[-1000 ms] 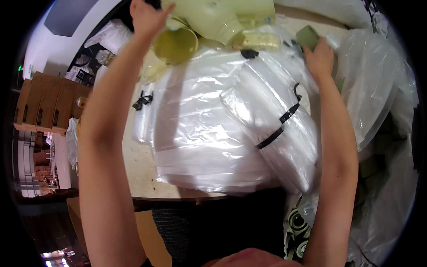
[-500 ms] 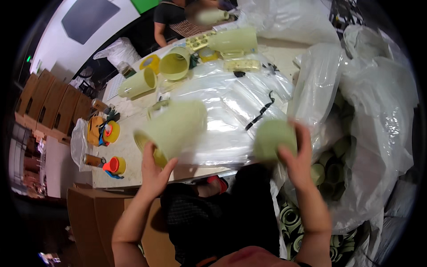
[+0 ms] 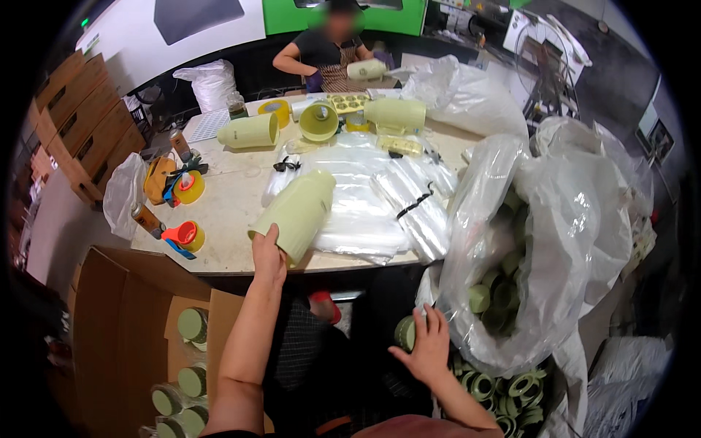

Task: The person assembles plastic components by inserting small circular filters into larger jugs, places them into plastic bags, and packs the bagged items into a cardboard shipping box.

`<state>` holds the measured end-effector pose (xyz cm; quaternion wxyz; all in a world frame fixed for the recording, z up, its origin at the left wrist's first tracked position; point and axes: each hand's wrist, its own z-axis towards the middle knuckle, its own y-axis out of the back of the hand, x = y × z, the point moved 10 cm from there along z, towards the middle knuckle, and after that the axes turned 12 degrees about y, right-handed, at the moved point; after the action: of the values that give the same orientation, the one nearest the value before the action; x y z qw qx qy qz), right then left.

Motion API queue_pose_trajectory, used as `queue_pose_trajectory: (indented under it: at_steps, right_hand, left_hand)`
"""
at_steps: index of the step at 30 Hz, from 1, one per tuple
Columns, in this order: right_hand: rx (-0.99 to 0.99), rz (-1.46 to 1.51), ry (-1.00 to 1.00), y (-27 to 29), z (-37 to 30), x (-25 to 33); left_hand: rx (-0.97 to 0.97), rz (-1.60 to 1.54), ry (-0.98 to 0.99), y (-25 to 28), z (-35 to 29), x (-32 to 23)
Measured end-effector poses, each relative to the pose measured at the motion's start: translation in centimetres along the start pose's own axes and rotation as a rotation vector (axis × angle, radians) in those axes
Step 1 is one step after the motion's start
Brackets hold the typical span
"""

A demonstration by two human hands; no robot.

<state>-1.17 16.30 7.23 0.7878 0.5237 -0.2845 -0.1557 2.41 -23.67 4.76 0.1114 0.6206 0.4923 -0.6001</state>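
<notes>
My left hand [image 3: 269, 257] is closed on the wide rim of a pale green tapered flask shell [image 3: 298, 215], tilted over the table's front edge with its narrower end pointing away. Low by my right thigh, my right hand [image 3: 426, 346] has its fingers curved around a darker green round cap [image 3: 405, 333]. The hand partly hides that cap. Farther back on the table are more pale green shells: one lying at left [image 3: 249, 131], one with its opening toward me [image 3: 318, 121] and another on its side [image 3: 395, 114].
Clear plastic bags [image 3: 358, 197] cover the table's middle. At right, a large plastic sack [image 3: 577, 219] holds green parts, with green rings [image 3: 522, 387] below it. A cardboard box [image 3: 139, 306] with green-capped items stands at left. Tape rolls [image 3: 191, 235] lie on the table; a co-worker [image 3: 328, 55] sits opposite.
My right hand has moved down from above the table to beside my thigh, with the cap. The flask shell stays in my left hand, turned slightly. The view has tilted up.
</notes>
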Motion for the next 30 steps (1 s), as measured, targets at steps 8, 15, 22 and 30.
queue_pose_trajectory:
  at_steps: [8, 15, 22, 30]
  right_hand:
    - [-0.387, 0.914, -0.284, -1.8, 0.4, -9.4]
    - [-0.5, 0.949, 0.206, 4.2, 8.9, 1.9]
    - [-0.163, 1.867, -0.564, -5.4, 6.0, -1.4]
    - [-0.294, 0.853, 0.332, 0.3, -0.8, 4.6]
  left_hand:
    - [0.115, -0.064, -0.119, 2.4, -9.7, -4.6]
    - [0.087, 0.062, -0.077, 3.4, -16.5, -2.0]
    - [0.234, 0.93, -0.686, -0.7, -19.4, -4.6]
    - [-0.073, -0.081, 0.387, -1.3, -8.6, 2.4]
